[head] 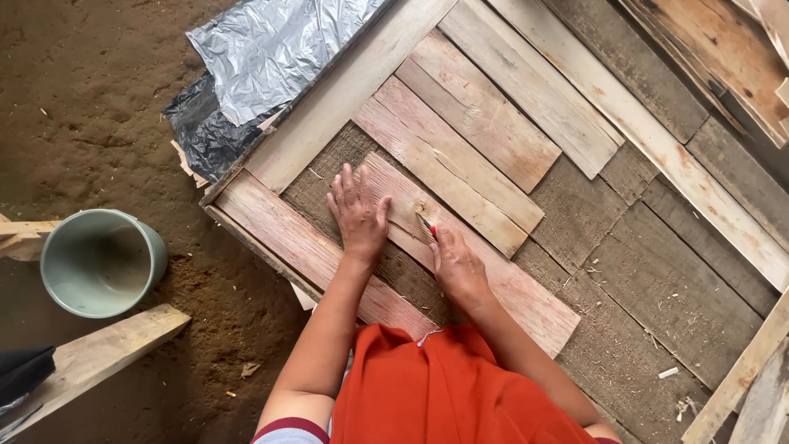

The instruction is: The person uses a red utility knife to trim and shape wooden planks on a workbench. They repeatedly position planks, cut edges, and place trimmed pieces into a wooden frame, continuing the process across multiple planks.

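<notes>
The left hand (359, 215) lies open, flat on the reddish plank (460, 247) mid-frame, the right hand (454, 261) at its four o'clock pinching a red pencil (429, 227); the plank looks stiff, light, rough-sawn, best gripped by its long edges.
</notes>
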